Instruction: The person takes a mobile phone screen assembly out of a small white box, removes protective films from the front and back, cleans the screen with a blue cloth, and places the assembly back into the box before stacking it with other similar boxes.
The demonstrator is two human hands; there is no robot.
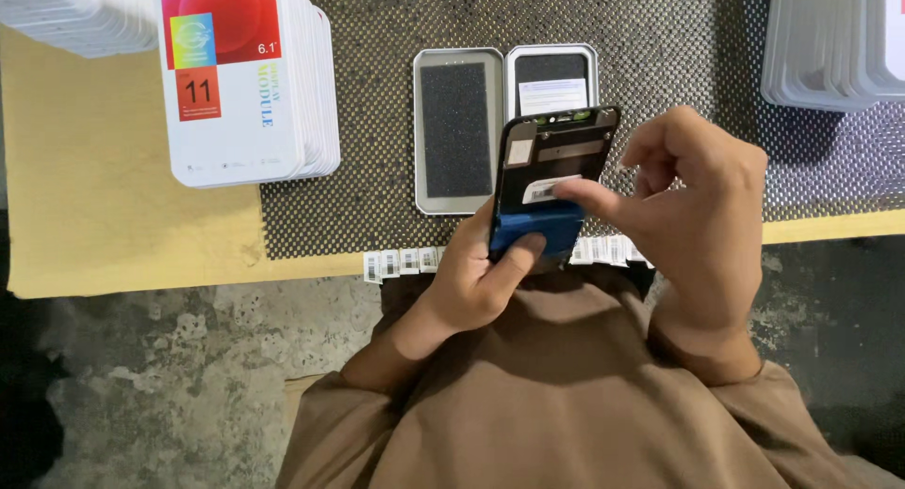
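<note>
Gripping the screen (551, 173) in my left hand (481, 272), right hand (693, 206) pinched, pressing the sticker (550, 189). Crooked thumb pressure could wrinkle it, I'd guess.

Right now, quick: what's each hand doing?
Left hand: closed around the lower end of the phone screen module.
Right hand: fingertip pressing the white barcode sticker on it.
</note>
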